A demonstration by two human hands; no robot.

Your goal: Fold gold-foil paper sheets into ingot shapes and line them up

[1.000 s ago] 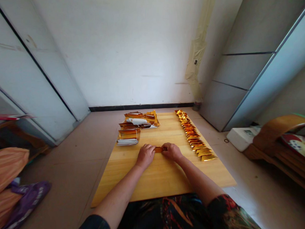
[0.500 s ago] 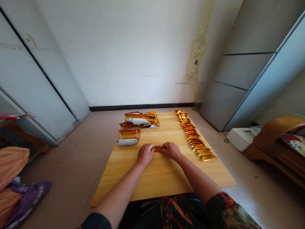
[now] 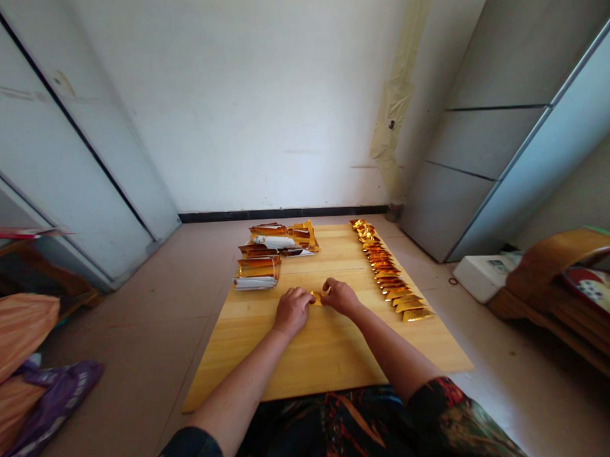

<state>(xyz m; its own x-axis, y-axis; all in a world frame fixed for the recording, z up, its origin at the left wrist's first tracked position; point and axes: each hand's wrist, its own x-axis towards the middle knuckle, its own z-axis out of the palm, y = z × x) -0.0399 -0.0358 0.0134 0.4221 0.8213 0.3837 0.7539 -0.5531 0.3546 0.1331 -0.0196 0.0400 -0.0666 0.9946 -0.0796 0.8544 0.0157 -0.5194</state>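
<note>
A small folded piece of gold foil paper (image 3: 316,298) lies between my two hands, low over the middle of the wooden board. My left hand (image 3: 292,310) pinches its left end between thumb and fingers. At the opposite end, the curled fingers of my right hand (image 3: 340,296) grip the paper, and part of it is hidden behind them. Along the board's right side runs a row of several folded gold foil pieces (image 3: 385,271), overlapping one another. Banded stacks of gold and white foil sheets (image 3: 257,271) stand at the far left of the board.
The wooden board (image 3: 320,364) reaches from my lap toward a white wall (image 3: 261,123). A grey fridge (image 3: 475,142) and a wooden seat (image 3: 552,293) are on the right. Orange and purple bags (image 3: 50,391) lie on the left.
The foil paper has turned from a dark, narrow strip to a brighter face. My right hand's fingers have lifted slightly and shifted on it; the left hand has barely moved.
</note>
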